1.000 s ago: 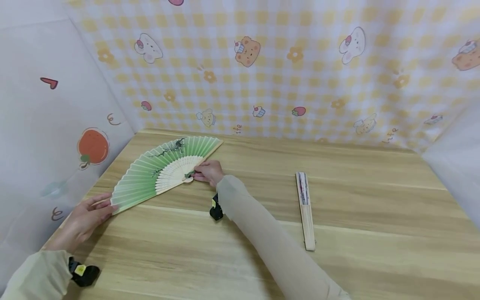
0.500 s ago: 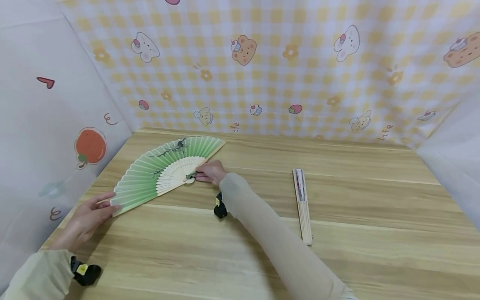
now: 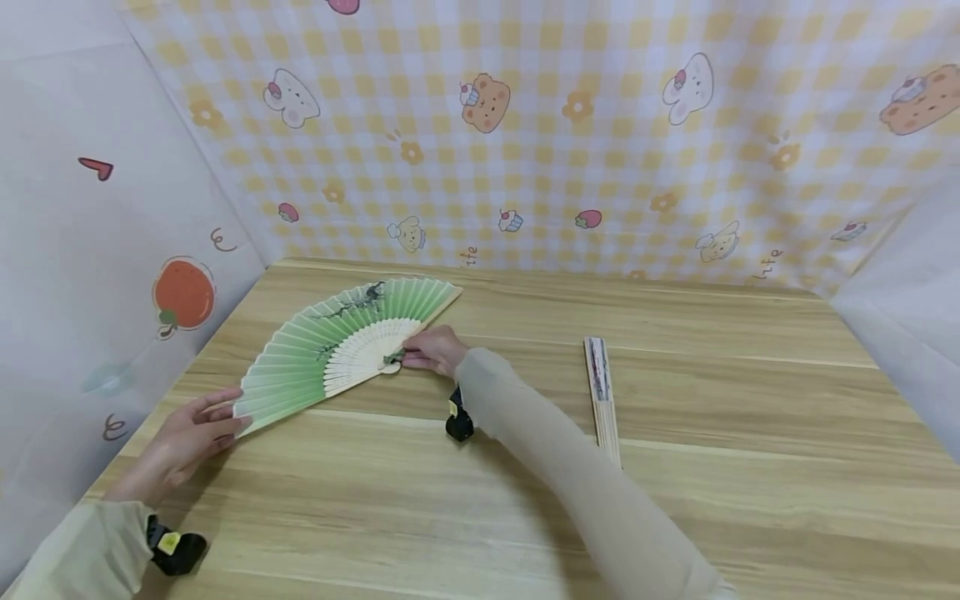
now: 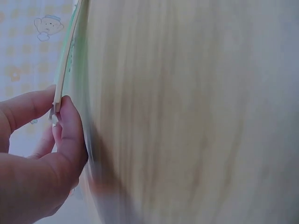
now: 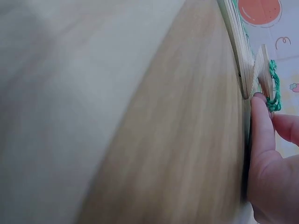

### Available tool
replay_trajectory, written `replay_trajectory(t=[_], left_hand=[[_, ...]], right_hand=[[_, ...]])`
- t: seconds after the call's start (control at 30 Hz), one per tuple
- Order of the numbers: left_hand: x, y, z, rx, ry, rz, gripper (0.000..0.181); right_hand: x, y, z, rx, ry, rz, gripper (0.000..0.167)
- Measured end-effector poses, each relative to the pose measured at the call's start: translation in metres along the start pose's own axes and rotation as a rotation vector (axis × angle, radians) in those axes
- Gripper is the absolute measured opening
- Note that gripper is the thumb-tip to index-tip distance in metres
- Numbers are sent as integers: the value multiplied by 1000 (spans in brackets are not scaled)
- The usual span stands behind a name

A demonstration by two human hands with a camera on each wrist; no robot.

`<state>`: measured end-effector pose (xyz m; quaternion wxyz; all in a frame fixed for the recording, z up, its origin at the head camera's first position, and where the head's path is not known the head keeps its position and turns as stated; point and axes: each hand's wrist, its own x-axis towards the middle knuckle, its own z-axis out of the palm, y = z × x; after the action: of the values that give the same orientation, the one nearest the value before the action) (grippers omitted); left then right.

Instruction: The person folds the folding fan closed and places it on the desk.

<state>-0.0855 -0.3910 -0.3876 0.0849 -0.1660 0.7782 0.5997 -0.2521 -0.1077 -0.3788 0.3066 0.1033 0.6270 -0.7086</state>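
A green folding fan (image 3: 288, 367) lies spread at the left of the wooden table, with a dark branch pattern and pale ribs. My left hand (image 3: 183, 442) pinches its left outer edge; in the left wrist view that hand (image 4: 51, 154) has the end stick (image 4: 62, 84) between thumb and finger. At the pivot end, my right hand (image 3: 437, 350) pinches the fan beside a green cord. The right wrist view shows the cord (image 5: 275, 88) by the fingertips of the right hand (image 5: 273, 172), near the stacked ribs (image 5: 239, 51).
A closed folding fan (image 3: 601, 383) with a printed leaf and pale sticks lies right of the right forearm, which covers its lower end. A yellow checked cloth (image 3: 540, 167) hangs behind the wooden table (image 3: 360, 500), and a white sheet (image 3: 67, 250) hangs at the left.
Both hands and the green fan have shifted slightly to the right together. The right sleeve now covers the lower end of the closed fan. Both grips stay the same.
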Motion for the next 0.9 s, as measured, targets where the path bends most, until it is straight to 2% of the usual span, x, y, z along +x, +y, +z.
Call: replay_trajectory(t=[0.23, 0.5, 0.9], left_hand=[[-1, 3, 4, -47, -36, 20, 46], [-4, 5, 11, -62, -81, 48, 58], [-3, 6, 19, -97, -95, 66, 55]], right_hand=[[-6, 1, -9, 19, 1, 13, 20], [-16, 5, -20, 7, -14, 29, 23], [-34, 13, -35, -23, -43, 28, 19]])
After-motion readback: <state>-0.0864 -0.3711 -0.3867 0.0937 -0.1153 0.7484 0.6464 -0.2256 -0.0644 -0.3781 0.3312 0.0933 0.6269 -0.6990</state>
